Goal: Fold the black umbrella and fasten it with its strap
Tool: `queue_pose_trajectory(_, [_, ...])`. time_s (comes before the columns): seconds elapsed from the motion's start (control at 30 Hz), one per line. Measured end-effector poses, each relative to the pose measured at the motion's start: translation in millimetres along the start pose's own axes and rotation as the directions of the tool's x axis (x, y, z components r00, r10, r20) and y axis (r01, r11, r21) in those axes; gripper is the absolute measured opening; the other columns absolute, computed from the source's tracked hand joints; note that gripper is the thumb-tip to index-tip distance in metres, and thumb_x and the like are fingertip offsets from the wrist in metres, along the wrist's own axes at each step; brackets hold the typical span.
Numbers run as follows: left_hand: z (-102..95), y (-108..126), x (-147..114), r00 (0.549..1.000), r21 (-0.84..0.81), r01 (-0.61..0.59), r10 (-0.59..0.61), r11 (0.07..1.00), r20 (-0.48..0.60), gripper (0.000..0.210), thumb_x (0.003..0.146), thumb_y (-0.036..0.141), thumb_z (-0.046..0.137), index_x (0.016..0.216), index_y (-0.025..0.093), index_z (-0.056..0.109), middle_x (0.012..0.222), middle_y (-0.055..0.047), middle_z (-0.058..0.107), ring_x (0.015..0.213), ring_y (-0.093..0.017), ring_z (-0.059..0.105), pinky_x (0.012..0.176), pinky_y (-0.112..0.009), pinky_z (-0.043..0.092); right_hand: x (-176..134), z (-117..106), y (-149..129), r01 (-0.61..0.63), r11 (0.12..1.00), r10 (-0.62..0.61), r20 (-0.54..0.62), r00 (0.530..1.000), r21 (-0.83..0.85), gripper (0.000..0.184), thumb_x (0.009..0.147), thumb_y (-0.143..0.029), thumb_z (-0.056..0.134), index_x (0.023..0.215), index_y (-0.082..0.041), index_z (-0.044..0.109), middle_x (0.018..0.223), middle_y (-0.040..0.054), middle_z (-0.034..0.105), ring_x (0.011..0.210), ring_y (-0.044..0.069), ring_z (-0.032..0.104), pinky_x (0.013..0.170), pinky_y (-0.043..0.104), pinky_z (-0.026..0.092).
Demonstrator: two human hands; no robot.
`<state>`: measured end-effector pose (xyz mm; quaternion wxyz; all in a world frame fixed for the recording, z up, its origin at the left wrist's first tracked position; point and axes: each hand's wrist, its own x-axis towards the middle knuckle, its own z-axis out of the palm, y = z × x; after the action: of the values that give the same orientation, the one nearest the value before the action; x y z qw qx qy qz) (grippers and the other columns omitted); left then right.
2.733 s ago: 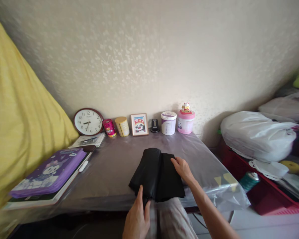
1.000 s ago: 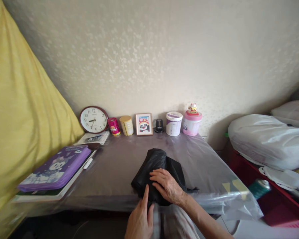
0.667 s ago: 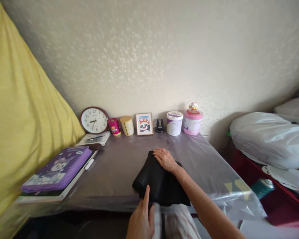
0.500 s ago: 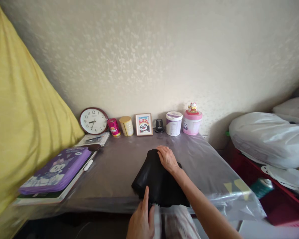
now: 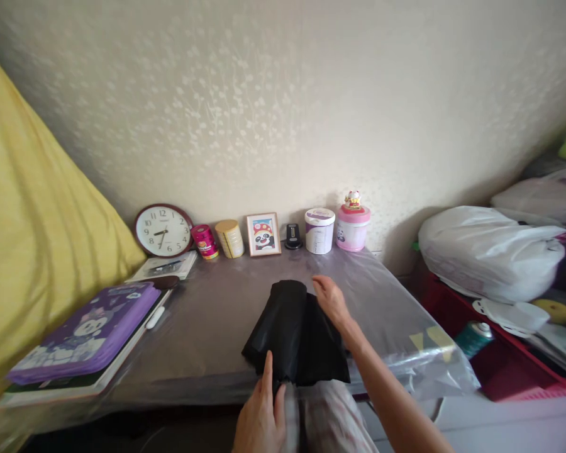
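A black umbrella, its canopy gathered into loose folds, lies near the front edge of the covered table. My left hand is at its near end, closed around the lower part, with the index finger stretched along the fabric. What sits inside that grip is mostly hidden. My right hand is at the upper right side of the canopy, fingers bent together at the edge of a loose fold; its thumb is out of sight.
A purple case rests on books at the left. Along the wall stand a clock, tins, a picture frame and tubs. Right of the table, a red crate holds a white bag.
My right hand has slid off the top of the canopy to its right side, and its fingers are more bent. The left hand keeps its hold. The view has shifted slightly right.
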<state>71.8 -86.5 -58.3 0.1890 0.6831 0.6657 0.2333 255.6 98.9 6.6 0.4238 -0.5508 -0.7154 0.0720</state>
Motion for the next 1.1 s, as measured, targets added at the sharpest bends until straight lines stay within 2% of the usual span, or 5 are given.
queue_pose_trajectory(0.1, [3.9,-3.2,0.0,0.999,-0.001,-0.023,0.023,1.000,-0.041,0.058,0.091,0.033,0.018,0.143,0.008,0.014,0.132,-0.014,0.047,0.106,-0.020,0.058,0.084,-0.030,0.047,-19.0,-32.0,23.5,-0.265,0.963,0.267,0.040,0.963,-0.049,0.027,0.084,-0.027,0.042,0.096,-0.014,0.062,0.087,0.0091,0.066,0.081,0.019,0.062,0.077,0.031,0.045])
queue_pose_trajectory(0.27, [4.8,-3.8,-0.1,0.997,-0.028,-0.019,0.017,0.999,-0.069,0.057,0.091,0.033,0.019,0.142,0.008,0.017,0.134,-0.012,0.044,0.111,-0.020,0.055,0.085,-0.029,0.048,-52.8,-45.3,34.3,-0.571,0.809,0.517,0.295,0.803,0.137,0.028,0.082,-0.035,0.043,0.087,-0.014,0.061,0.071,0.0057,0.064,0.059,0.016,0.061,0.050,0.023,0.044])
queue_pose_trajectory(0.53, [1.9,-2.5,0.6,0.999,-0.037,-0.021,0.019,0.999,-0.046,0.058,0.091,0.033,0.019,0.142,0.006,0.016,0.136,-0.014,0.042,0.114,-0.020,0.053,0.089,-0.031,0.046,-58.6,-30.5,15.7,-0.461,0.882,0.444,0.157,0.882,0.097,0.036,0.079,-0.045,0.047,0.084,-0.014,0.065,0.081,0.0070,0.066,0.079,0.021,0.061,0.068,0.028,0.043])
queue_pose_trajectory(0.7, [0.6,-1.6,0.7,1.000,-0.037,-0.016,0.016,0.999,-0.014,0.058,0.091,0.032,0.018,0.142,0.006,0.014,0.137,-0.014,0.040,0.114,-0.021,0.053,0.089,-0.032,0.046,-61.0,-22.8,11.4,-0.451,0.866,0.416,0.190,0.889,0.217,0.037,0.076,-0.049,0.047,0.070,-0.015,0.061,0.062,0.0035,0.059,0.061,0.018,0.056,0.051,0.024,0.038])
queue_pose_trajectory(1.1, [-3.8,2.0,1.6,1.000,-0.001,-0.008,0.008,1.000,0.029,0.058,0.091,0.029,0.018,0.143,0.005,0.008,0.132,-0.017,0.046,0.108,-0.022,0.057,0.086,-0.032,0.046,-35.7,-15.9,-39.3,-0.424,0.721,0.319,0.280,0.905,0.549,0.038,0.073,-0.050,0.054,0.080,-0.012,0.059,0.057,-0.0017,0.049,0.050,0.009,0.042,0.042,0.019,0.031])
